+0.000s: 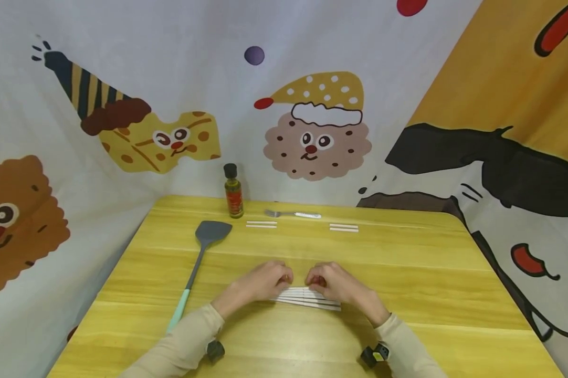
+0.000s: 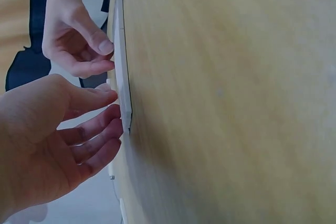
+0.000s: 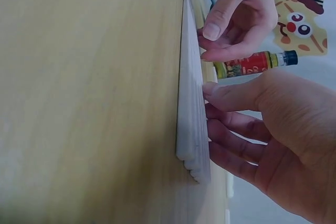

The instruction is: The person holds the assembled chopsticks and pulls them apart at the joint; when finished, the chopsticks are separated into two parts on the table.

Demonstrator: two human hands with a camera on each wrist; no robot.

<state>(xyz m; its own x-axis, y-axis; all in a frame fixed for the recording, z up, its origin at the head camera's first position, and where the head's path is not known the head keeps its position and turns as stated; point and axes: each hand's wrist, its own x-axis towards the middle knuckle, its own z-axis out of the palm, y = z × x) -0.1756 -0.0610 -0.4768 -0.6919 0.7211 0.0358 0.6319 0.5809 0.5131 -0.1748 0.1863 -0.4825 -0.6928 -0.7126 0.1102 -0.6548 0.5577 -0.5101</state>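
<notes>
Several thin white sticks (image 1: 307,298) lie side by side on the table, slightly fanned, with a seam line across their middle. My left hand (image 1: 271,279) is over their left part, thumb and fingers bent and fingertips down at the sticks. Over the far right part is my right hand (image 1: 333,281), in a similar pose. In the right wrist view the stick ends (image 3: 189,150) stand slightly stepped, and the right fingertips (image 3: 211,124) touch or nearly touch them. The left wrist view shows the left thumb (image 2: 100,98) apart from the fingers. No stick is visibly lifted.
A grey spatula (image 1: 213,231) with a mint handle lies at left. Behind stand a sauce bottle (image 1: 234,197) and, lying flat, a fork (image 1: 295,214). Two pairs of white sticks lie near the back, one left (image 1: 261,226) and one right (image 1: 344,229). A printed cloth (image 1: 194,52) hangs behind.
</notes>
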